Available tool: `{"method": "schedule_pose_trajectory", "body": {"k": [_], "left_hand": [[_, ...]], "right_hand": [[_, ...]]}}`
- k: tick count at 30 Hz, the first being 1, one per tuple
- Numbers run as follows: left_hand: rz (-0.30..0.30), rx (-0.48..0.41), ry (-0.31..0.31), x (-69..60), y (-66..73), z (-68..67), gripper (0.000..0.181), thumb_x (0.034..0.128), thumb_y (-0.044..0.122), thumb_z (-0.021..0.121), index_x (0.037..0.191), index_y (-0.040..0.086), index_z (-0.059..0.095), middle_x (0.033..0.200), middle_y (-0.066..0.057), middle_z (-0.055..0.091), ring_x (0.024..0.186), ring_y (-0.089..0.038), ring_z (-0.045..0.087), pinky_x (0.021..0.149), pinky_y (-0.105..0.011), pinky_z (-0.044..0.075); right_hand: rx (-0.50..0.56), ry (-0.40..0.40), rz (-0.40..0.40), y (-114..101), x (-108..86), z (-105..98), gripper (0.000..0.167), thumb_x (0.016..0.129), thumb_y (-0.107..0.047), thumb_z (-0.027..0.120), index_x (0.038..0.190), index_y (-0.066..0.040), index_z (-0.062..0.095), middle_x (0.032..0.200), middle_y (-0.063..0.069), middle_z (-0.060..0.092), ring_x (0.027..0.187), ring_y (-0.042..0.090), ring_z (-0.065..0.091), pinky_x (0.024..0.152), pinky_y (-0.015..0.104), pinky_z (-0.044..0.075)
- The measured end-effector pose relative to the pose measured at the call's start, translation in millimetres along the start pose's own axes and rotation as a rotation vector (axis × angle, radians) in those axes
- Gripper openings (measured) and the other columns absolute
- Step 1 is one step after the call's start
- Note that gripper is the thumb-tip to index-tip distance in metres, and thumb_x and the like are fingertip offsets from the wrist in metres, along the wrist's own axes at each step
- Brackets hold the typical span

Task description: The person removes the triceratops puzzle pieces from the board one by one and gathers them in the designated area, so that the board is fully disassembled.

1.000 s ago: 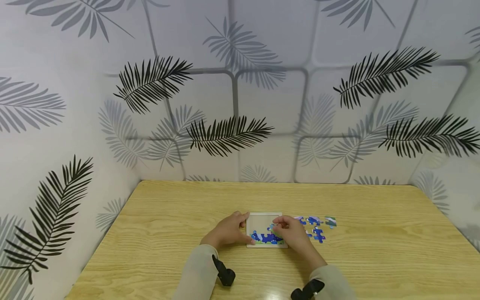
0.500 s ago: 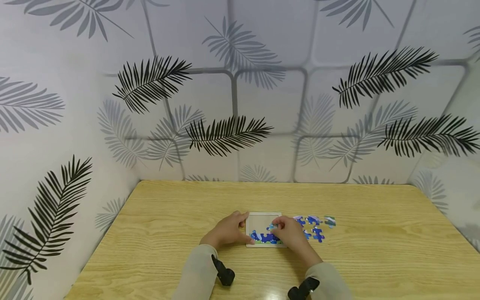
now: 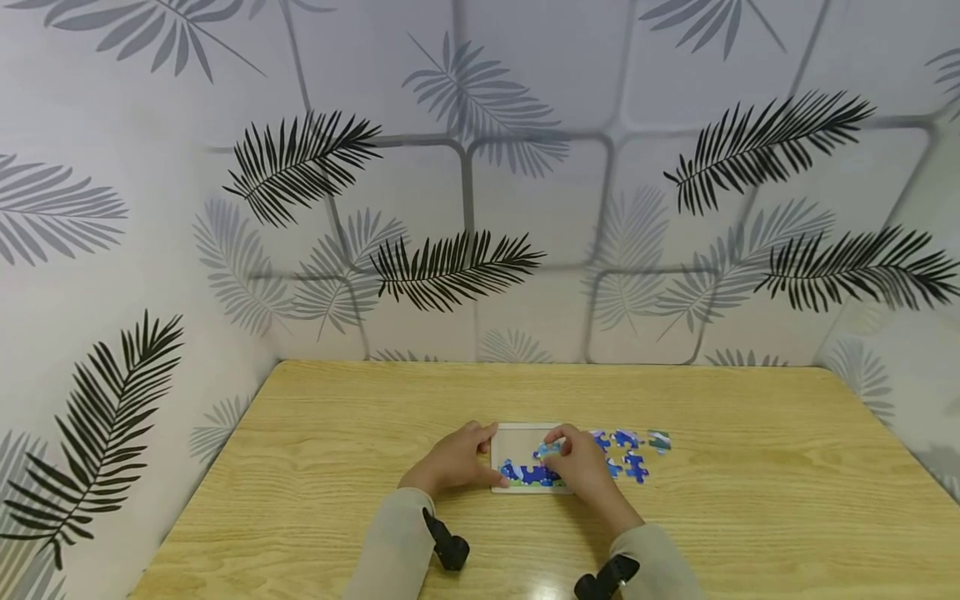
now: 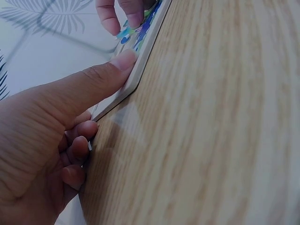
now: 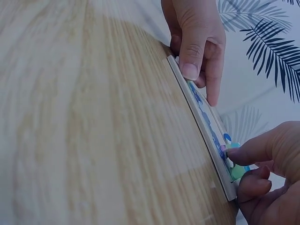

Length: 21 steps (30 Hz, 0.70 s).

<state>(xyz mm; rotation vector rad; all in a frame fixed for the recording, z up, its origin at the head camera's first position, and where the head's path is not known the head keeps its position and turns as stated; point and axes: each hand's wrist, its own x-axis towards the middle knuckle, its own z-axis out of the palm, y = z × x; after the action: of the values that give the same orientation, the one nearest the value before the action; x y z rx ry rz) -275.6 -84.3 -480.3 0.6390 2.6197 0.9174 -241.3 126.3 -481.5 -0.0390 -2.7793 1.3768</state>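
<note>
A shallow puzzle tray [image 3: 529, 490] with a pale wooden rim lies on the table, its near part filled with blue and purple pieces [image 3: 527, 475]. My left hand [image 3: 456, 460] grips the tray's left side, thumb on the near left corner and fingers around the outer edge in the left wrist view. With thumb and fingertips my right hand [image 3: 587, 472] pinches a light-blue and green puzzle piece [image 5: 238, 171] over the tray's right part. Whether that piece lies flat in the tray, I cannot tell.
Several loose puzzle pieces [image 3: 636, 467] lie on the wooden table [image 3: 337, 417] just right of the tray, one green and white piece [image 3: 660, 441] farthest right. A patterned wall [image 3: 525, 317] stands behind the table.
My right hand has shifted slightly left with the pinched piece over the tray. The left hand keeps its grip on the tray's edge.
</note>
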Motion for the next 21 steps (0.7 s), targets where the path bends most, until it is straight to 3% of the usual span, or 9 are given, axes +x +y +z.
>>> {"method": "schedule_pose_trajectory", "body": {"k": [9,16,21], "left_hand": [[-0.004,-0.001,-0.003,-0.1,0.5,-0.6,0.095,0.0723,0.041,0.081,0.148,0.011,0.032,0.088,0.001,0.039,0.075,-0.012,0.037,0.068,-0.029,0.032],[0.0,-0.006,-0.002,-0.8,1.0,-2.0,0.095,0.0726,0.04,0.081,0.148,0.01,0.032,0.088,0.0,0.039,0.074,-0.012,0.036,0.067,-0.029,0.031],[0.008,-0.009,0.0,-2.4,1.5,-1.5,0.094,0.0727,0.039,0.081,0.148,0.009,0.033,0.088,0.0,0.038,0.074,-0.012,0.036,0.068,-0.029,0.031]], "right_hand": [[-0.014,0.024,-0.01,-1.9,-0.8,0.6,0.014,0.081,0.001,0.067,0.091,-0.008,0.064,0.085,0.009,0.052,0.076,0.022,0.046,0.063,0.033,0.037],[0.073,0.036,0.006,-2.3,-2.2,-1.0,0.011,0.089,-0.001,0.059,0.093,-0.009,0.065,0.095,0.01,0.057,0.087,0.024,0.052,0.073,0.038,0.044],[0.162,0.03,0.031,-1.5,-2.4,-6.3,0.012,0.09,-0.003,0.059,0.097,-0.007,0.067,0.096,0.008,0.057,0.088,0.023,0.051,0.071,0.033,0.044]]}}
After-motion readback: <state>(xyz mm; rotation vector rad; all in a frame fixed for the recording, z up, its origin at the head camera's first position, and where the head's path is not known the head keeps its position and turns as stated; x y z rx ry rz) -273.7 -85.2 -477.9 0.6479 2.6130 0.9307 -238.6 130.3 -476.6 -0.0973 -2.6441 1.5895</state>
